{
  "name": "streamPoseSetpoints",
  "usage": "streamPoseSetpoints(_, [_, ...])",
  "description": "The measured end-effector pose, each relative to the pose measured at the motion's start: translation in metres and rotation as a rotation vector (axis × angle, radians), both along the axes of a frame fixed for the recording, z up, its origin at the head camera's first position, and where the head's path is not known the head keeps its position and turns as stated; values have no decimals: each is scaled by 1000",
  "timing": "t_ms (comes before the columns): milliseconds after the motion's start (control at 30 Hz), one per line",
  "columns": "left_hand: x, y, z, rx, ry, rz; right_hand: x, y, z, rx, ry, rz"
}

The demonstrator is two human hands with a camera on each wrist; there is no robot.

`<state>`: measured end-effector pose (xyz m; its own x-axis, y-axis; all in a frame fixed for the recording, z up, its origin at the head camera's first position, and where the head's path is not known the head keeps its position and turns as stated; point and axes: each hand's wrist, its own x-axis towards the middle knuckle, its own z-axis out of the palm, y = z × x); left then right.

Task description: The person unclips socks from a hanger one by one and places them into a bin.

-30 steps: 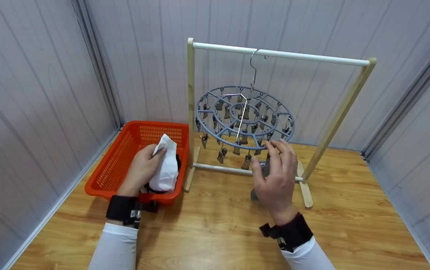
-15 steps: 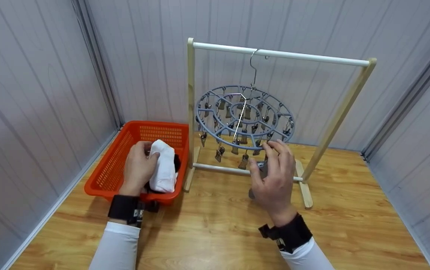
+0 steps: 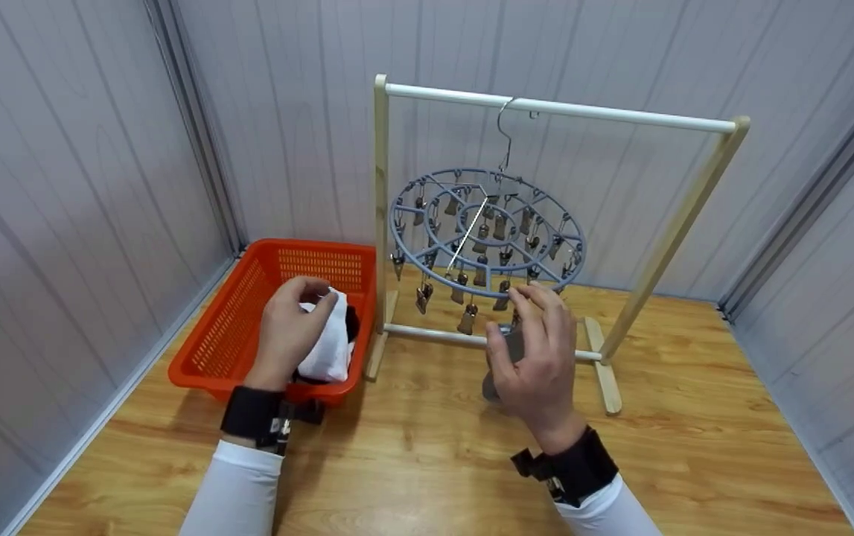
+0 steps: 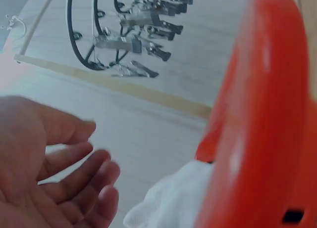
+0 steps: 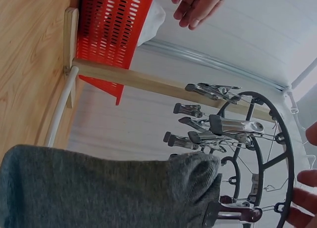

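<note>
My left hand [image 3: 300,305] hovers over an orange basket [image 3: 233,320], fingers loosely bent on top of a white sock [image 3: 326,346]. The left wrist view shows those fingers [image 4: 59,168] relaxed beside the white sock [image 4: 168,203], not closed round it. My right hand [image 3: 516,327] grips a grey sock [image 3: 505,346] under the front edge of a round grey clip hanger [image 3: 486,231]. In the right wrist view the grey sock [image 5: 99,188] ends next to a metal clip [image 5: 230,213]; whether the clip bites it is unclear.
The hanger hooks onto the white top bar of a wooden rack [image 3: 620,113] standing on a wooden table [image 3: 412,461]. Something dark lies in the basket under the white sock. Grey panel walls close in on left, back and right.
My right hand has drifted left and slightly down with the grey sock, and the hanger has turned and tilted. My left hand has shifted over the top of the white sock.
</note>
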<state>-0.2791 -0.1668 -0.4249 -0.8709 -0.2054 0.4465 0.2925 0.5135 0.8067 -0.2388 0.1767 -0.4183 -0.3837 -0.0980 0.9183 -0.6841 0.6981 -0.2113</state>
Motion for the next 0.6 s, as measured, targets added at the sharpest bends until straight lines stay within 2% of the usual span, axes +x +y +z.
streamPoseSetpoints(167, [4, 11, 2, -10, -21, -120, 1, 2, 3, -5, -6, 91])
streamPoseSetpoints(300, [7, 20, 4, -48, -51, -180, 1, 8, 7, -39, 14, 116])
streamPoseSetpoints(467, [12, 33, 6, -68, -43, -277, -4, 17, 10, -85, 25, 46])
streamPoseSetpoints(600, [16, 46, 7, -61, -63, -350, -8, 21, 9, -75, -4, -30])
